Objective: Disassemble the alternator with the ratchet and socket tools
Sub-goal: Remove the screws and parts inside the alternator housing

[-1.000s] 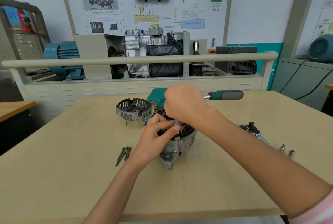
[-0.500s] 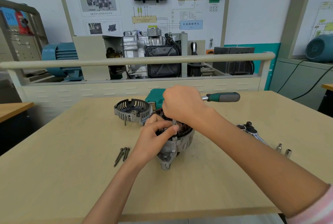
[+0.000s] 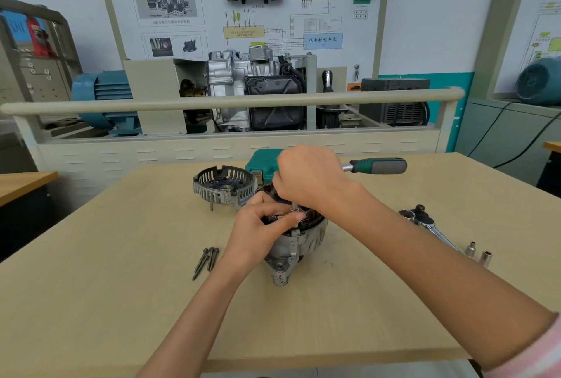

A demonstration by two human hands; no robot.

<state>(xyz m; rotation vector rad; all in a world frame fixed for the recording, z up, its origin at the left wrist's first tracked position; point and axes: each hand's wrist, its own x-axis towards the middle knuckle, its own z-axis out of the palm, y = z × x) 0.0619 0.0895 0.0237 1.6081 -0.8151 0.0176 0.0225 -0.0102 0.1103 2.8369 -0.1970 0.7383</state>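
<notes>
Gripping the ratchet [image 3: 375,166], right hand [image 3: 309,177]; left hand [image 3: 261,232] apparently pinches the alternator [image 3: 299,244] rim.

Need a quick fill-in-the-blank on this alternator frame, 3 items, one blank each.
1. The loose bolts lie on the table to the ____ of the alternator.
2. The two loose sockets stand near the table's ____ edge.
3. The ratchet handle held by the right hand has a grip coloured grey and ____.

Missing words: left; right; green
</notes>
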